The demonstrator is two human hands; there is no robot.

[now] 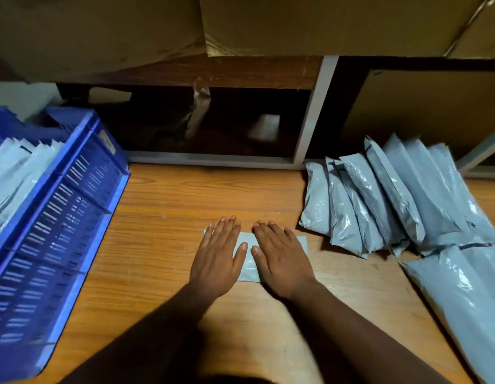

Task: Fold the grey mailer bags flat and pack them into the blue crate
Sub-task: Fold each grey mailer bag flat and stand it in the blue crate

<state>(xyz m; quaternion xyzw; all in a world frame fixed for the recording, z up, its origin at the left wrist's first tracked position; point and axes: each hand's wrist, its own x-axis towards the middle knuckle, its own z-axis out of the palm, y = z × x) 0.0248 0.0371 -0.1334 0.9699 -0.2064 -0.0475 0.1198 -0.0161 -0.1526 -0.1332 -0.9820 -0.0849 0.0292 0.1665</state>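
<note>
Both hands flat, fingers straight, pressing a small folded grey plastic mailer bag (249,257) on the wooden tabletop (163,206), approx. centre. Left hand (217,259) covers its left half, right hand (282,259) its right; thumbs nearly touch. Blue slotted plastic crate (60,212) at left w/ grey bags inside, prob. already folded (blurry). Row of unfolded grey mailer bags (379,200) leans at right.

A pale grey, glossy plastic mailer bag (249,261) is seen on an orange-brown wooden table (163,217) marked with darker grain lines. Bright blue is shown by the slatted plastic crate (60,217). The same grey is shared by the stacked plastic mailer bags (379,206).
</note>
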